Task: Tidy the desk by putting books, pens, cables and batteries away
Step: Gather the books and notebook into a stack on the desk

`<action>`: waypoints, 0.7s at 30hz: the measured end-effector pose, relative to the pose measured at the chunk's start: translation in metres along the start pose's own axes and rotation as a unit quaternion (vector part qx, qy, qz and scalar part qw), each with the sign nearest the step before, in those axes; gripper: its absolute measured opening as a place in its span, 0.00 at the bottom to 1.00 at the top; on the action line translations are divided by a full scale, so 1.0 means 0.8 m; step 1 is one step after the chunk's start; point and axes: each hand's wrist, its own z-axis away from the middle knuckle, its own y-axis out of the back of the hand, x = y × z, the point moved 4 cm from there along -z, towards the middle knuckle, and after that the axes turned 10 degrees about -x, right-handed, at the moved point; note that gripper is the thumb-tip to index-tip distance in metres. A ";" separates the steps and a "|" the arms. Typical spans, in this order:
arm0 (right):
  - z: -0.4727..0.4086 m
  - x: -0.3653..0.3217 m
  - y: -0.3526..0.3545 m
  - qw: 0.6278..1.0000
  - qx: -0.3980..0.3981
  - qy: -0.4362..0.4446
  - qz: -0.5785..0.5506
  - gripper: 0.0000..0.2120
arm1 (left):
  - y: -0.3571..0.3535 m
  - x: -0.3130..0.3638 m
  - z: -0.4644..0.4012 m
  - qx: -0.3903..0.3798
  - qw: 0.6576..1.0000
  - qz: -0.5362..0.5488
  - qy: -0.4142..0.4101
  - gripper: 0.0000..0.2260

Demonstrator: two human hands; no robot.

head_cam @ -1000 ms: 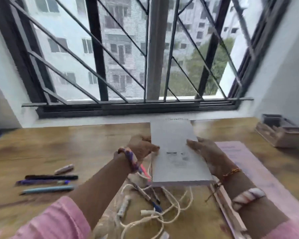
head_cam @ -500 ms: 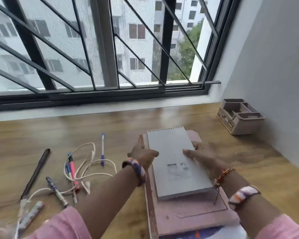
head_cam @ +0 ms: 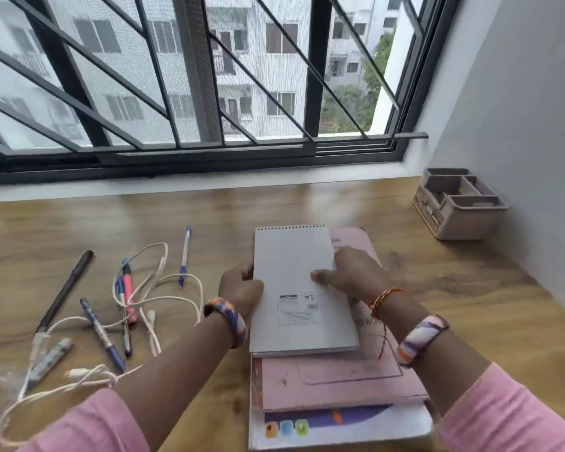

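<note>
The person's left hand point(head_cam: 240, 290) grips the left edge of a grey spiral-bound notepad point(head_cam: 299, 288), thumb curled over the cover and fingers hidden beneath the edge. The right hand point(head_cam: 353, 272) rests on the notepad's right edge with the thumb laid across the cover; whether its fingers curl under that edge cannot be told. The notepad lies back cover up, its wire binding at the end away from the person and a printed label just below the two thumbs.

Directly under the held notepad is a pink book point(head_cam: 336, 383), which juts out to the right of the right hand and toward the person. Beneath that, nearest the person, lies a white book with a purple band point(head_cam: 340, 425). The stack sits on a wooden desk point(head_cam: 470, 305).

To the left of the left hand, a white cable point(head_cam: 163, 300) loops over the desk, tangled among several pens. A blue-capped pen point(head_cam: 184, 256) lies just beyond the loops, a pink highlighter point(head_cam: 128, 287) lies within them, and a black pen point(head_cam: 66, 288) lies farther left.

Well beyond the right hand, against the wall in the far corner, stands a beige desk organiser point(head_cam: 457, 203) with several open compartments.
</note>
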 end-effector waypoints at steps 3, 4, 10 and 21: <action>0.004 0.000 -0.001 0.999 0.016 -0.012 0.028 0.22 | -0.002 -0.001 0.008 -0.010 1.000 -0.007 -0.019 0.23; 0.006 0.000 -0.001 0.999 0.023 -0.015 0.038 0.22 | -0.001 -0.002 0.008 -0.010 1.000 -0.009 -0.020 0.22; 0.020 0.004 -0.005 0.994 0.090 -0.002 0.056 0.24 | 0.006 0.000 0.006 -0.018 0.994 -0.107 -0.015 0.11; 0.101 0.114 -0.032 0.985 0.145 -0.094 -0.021 0.25 | 0.011 -0.025 0.054 -0.034 0.973 -0.224 0.049 0.10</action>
